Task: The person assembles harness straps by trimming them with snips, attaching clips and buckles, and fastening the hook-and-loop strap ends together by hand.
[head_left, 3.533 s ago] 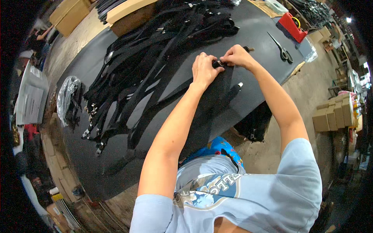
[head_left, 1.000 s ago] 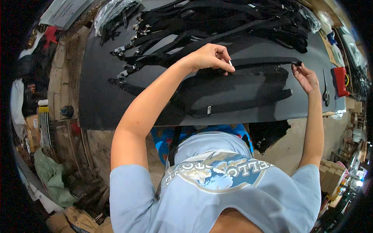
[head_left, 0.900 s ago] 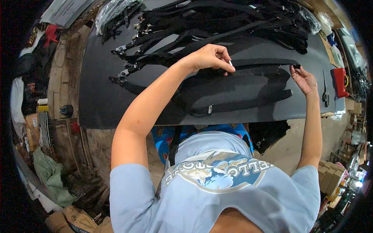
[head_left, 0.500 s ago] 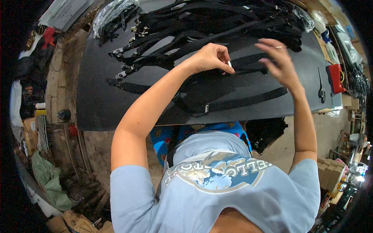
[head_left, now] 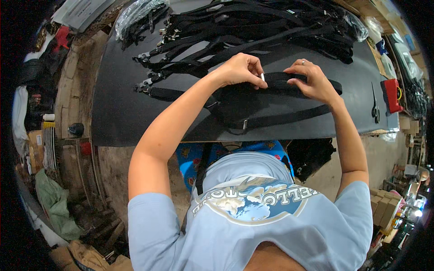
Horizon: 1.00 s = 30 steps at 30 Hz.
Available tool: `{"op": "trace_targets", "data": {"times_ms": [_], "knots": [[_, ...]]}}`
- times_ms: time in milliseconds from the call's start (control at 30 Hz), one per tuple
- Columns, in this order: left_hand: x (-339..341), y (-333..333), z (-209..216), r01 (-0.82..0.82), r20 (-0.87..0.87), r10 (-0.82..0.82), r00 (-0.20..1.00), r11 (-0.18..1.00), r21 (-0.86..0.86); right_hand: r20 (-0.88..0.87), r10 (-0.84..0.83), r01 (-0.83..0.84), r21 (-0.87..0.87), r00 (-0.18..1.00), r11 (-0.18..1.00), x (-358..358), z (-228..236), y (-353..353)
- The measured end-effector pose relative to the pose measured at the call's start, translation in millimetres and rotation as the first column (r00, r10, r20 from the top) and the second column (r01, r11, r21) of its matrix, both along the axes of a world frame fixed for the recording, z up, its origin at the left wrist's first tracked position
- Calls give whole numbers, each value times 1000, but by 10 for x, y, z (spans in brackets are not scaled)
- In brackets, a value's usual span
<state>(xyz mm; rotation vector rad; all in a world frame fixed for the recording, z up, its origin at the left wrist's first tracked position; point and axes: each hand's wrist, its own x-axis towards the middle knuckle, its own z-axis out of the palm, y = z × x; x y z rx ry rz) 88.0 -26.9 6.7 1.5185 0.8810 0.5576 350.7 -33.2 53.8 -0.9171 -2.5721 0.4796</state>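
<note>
My left hand (head_left: pixel 243 71) is closed in a pinch around a small white or silvery piece (head_left: pixel 262 77) at a black strap (head_left: pixel 276 76). Off to its right, my right hand (head_left: pixel 312 81) pinches the same strap between thumb and fingers. The strap bends round past my right hand and runs back along the table's near side, where a metal slider (head_left: pixel 245 124) sits on it. Left of my left wrist, a strap end with a metal clip (head_left: pixel 145 84) lies flat. Behind both hands is a heap of black clip-on suspenders (head_left: pixel 271 31).
The dark table (head_left: pixel 122 119) spans the area before me. Black scissors (head_left: pixel 375 109) and a red object (head_left: pixel 391 95) lie at its right edge. A clear plastic bag (head_left: pixel 135 20) holds black straps at the far left. Cardboard boxes (head_left: pixel 384 205) stand at the lower right.
My right hand has come left and its fingers have closed on the strap, which now bows up beside it. My left hand keeps its pinch at nearly the same spot.
</note>
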Motion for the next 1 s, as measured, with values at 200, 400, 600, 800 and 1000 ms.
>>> {"op": "trace_targets", "data": {"times_ms": [200, 400, 600, 800, 1000], "knots": [[-56, -47, 17, -38, -29, 37, 999, 999, -25, -20, 0, 0, 0, 1000, 1000, -45, -17, -26], [-93, -96, 7, -57, 11, 58, 998, 994, -91, -34, 17, -15, 58, 999, 998, -62, -110, -12], [-123, -140, -23, -91, 71, 92, 993, 996, -21, -33, -12, 12, 6, 999, 1000, -70, -92, -45], [-140, -192, -57, -136, 102, 150, 983, 982, -131, -16, 27, -27, -5, 1000, 1000, -60, -136, 12], [-87, -303, -158, -158, 46, 154, 987, 983, 90, -45, -2, -10, -276, 999, 961, -358, -77, -13]]}}
